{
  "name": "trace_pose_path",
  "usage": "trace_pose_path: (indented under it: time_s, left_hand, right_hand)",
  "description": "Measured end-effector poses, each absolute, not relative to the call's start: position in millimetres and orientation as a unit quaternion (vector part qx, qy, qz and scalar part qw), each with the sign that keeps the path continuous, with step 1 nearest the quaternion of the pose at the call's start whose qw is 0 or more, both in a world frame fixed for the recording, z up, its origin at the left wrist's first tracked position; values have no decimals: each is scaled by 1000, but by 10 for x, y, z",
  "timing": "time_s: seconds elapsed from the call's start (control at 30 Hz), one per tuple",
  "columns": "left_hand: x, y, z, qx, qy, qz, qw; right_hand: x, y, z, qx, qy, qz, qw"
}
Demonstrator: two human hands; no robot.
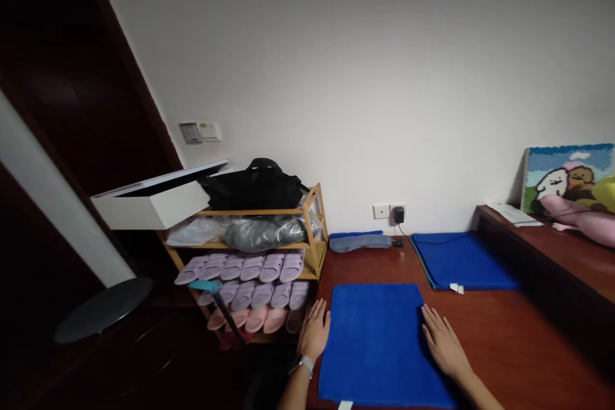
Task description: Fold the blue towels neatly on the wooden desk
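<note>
A blue towel (377, 346) lies flat on the reddish wooden table (523, 339), with a white tag at its near edge. My left hand (314, 331) rests at the towel's left edge, fingers stretched out and pointing away from me. At the opposite edge, my right hand (442, 339) lies flat with its fingers extended, touching the towel's right side. Neither hand grips anything. Farther back on the right is a second flat blue towel (464, 261) with white tags. Against the wall sits a rolled grey-blue cloth (360, 243), with a blue one behind it.
To the left stands a wooden rack (314, 224) with rows of slippers (257, 266), a black bag (257, 189) and a white box (148, 208). A plugged-in adapter (398, 214) is on the wall. A raised ledge (552, 250) runs along the right, bearing papers and a picture (567, 173).
</note>
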State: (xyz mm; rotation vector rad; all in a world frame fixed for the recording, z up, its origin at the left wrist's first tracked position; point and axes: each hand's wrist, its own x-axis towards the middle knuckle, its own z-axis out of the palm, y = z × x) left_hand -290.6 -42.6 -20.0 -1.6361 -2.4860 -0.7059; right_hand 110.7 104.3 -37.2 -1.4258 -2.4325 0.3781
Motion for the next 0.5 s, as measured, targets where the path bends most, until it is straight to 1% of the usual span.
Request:
trace_pose_path:
  time_s: [0.1, 0.2, 0.5]
  left_hand:
    - [-2923, -410, -215, -538, -807, -238, 44]
    - [-2939, -389, -218, -538, -805, -245, 46]
    - [-2971, -377, -191, -546, -800, -244, 53]
  right_hand:
    - [1421, 816, -506, -520, -825, 146, 163]
    - [1570, 670, -501, -526, -819, 149, 172]
    - [1527, 582, -364, -525, -823, 135, 172]
